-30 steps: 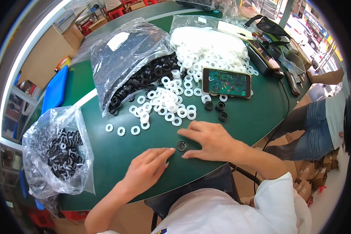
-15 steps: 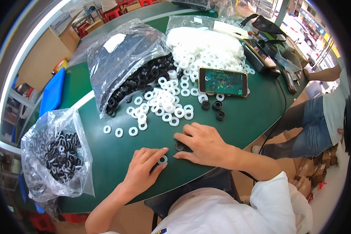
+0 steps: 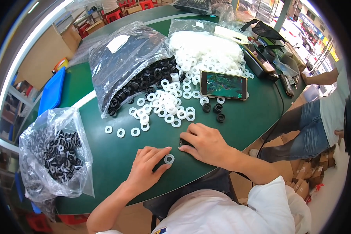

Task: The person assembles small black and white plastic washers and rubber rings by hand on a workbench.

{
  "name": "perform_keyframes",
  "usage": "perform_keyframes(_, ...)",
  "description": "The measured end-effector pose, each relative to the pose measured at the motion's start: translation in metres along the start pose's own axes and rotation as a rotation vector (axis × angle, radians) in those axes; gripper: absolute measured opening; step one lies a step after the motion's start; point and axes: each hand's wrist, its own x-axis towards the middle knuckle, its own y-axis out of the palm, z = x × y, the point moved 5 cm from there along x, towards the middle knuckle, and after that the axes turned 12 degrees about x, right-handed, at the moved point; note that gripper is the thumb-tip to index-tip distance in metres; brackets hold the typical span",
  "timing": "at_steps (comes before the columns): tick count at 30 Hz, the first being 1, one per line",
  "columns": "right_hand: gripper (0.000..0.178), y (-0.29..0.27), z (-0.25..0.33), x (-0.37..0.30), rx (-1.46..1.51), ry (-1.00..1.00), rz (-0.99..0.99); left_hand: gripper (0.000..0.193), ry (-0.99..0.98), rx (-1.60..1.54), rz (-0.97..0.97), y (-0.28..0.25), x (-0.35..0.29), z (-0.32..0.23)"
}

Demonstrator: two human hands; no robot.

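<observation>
A translucent white ring lies flat on the green table between the thumb and forefinger tips of my left hand. To its right, my right hand has its thumb and fingers closed round a black ring, which they partly cover. Beyond my hands, loose white rings spread in a pile, with a few single ones to the left. Several black rings rest just below a phone with a lit screen.
Open plastic bags spill black rings and white rings at the back. At the left, a clear bag holds mixed black and white pieces. A blue tray stands behind it. Another person stands at the right edge.
My left hand has shifted slightly right with the white ring, which shows more fully now. The fingers of my right hand have drawn closer round the black ring.
</observation>
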Motion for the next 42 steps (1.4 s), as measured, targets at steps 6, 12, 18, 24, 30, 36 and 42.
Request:
perform_keyframes(6, 0.030, -0.006, 0.004, 0.001, 0.083, -0.246, 0.012, 0.059, -0.011, -0.086, -0.004, 0.002, 0.001, 0.000)
perform_keyframes(12, 0.035, -0.006, 0.004, -0.002, 0.091, -0.033, -0.021, 0.060, -0.020, -0.037, -0.021, 0.003, 0.002, 0.001)
perform_keyframes(18, 0.042, -0.009, 0.003, -0.001, 0.125, -0.051, 0.050, 0.061, -0.021, -0.086, 0.011, 0.002, 0.001, 0.003)
perform_keyframes(24, 0.050, -0.029, -0.004, 0.010, 0.134, -0.231, 0.227, 0.063, -0.028, -0.069, -0.007, -0.002, 0.002, 0.000)
perform_keyframes(30, 0.031, -0.009, -0.004, 0.019, 0.230, -0.298, 0.317, 0.070, -0.039, -0.099, 0.015, 0.001, 0.000, 0.002)
perform_keyframes(36, 0.028, -0.002, 0.010, 0.012, 0.356, -0.303, 0.216, 0.081, -0.084, -0.148, 0.028, -0.005, -0.001, 0.006)
perform_keyframes(42, 0.018, 0.021, 0.022, 0.017, 0.388, -0.363, 0.082, 0.082, -0.074, -0.166, 0.068, -0.004, -0.002, 0.009)
